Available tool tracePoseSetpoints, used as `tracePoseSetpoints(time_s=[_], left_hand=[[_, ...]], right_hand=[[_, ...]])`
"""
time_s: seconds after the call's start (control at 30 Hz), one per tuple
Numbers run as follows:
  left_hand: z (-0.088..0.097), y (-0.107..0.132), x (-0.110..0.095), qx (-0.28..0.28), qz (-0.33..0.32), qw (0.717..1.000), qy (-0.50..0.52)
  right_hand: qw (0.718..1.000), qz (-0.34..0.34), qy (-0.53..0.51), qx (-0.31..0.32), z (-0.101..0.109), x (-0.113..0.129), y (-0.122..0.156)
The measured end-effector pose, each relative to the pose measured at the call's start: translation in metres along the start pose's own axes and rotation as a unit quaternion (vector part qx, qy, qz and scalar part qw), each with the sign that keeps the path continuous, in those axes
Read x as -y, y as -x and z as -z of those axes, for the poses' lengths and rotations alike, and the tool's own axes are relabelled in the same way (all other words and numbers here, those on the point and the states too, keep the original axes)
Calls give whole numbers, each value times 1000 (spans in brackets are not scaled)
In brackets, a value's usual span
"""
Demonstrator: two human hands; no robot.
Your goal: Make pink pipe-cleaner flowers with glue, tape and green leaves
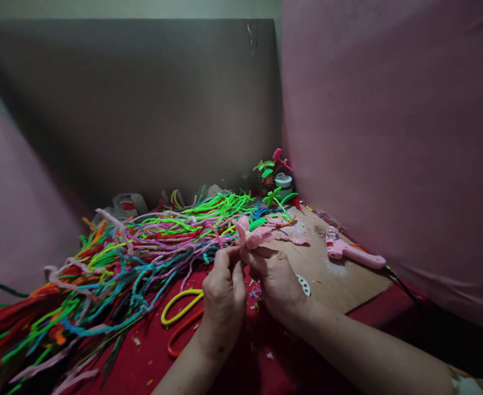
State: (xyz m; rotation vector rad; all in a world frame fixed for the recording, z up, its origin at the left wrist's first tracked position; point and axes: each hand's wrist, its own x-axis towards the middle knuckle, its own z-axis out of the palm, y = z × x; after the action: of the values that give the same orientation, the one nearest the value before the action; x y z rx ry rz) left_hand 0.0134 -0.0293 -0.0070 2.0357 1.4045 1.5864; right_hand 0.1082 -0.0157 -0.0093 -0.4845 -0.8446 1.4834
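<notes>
A pink pipe-cleaner flower (pixel 258 237) with spread petals is pinched at its base between my two hands. My left hand (pixel 224 291) is closed on it from the left, thumb and fingertips together. From the right, my right hand (pixel 275 280) grips the same base, its fingertips touching those of the left. The stem below the petals is hidden by my fingers. Beneath my left hand lie scissors, with one yellow handle loop (pixel 180 299) and one red loop (pixel 184 334) showing; their blades are out of sight.
A large heap of coloured pipe cleaners (pixel 151 252) covers the left of the red cloth (pixel 142 351). On the brown board (pixel 348 288) at right rests a pink glue gun (pixel 350 252). Behind stand a small jar (pixel 283 189) and green leaf pieces (pixel 272 197). Walls surround the table.
</notes>
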Motion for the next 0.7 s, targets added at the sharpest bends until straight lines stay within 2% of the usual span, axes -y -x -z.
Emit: tracePoseSetpoints(time_s=[0.17, 0.33, 0.4, 0.5, 0.63, 0.7], left_hand=[[0, 0, 1, 15, 87, 989, 118], [0, -4, 3, -11, 99, 978, 186], [2, -6, 2, -23, 98, 977, 186], [4, -7, 3, -32, 65, 986, 151], [7, -6, 7, -40, -20, 994, 99], [8, -5, 9, -34, -34, 995, 89]], right_hand=[[999, 14, 46, -11, -2, 2, 2], [995, 38, 85, 42, 0, 10, 7], [992, 68, 96, 49, 1, 17, 9], [988, 119, 98, 24, 2, 30, 11], [986, 106, 127, 0, 1, 43, 8], [987, 97, 131, -1, 1, 48, 6]])
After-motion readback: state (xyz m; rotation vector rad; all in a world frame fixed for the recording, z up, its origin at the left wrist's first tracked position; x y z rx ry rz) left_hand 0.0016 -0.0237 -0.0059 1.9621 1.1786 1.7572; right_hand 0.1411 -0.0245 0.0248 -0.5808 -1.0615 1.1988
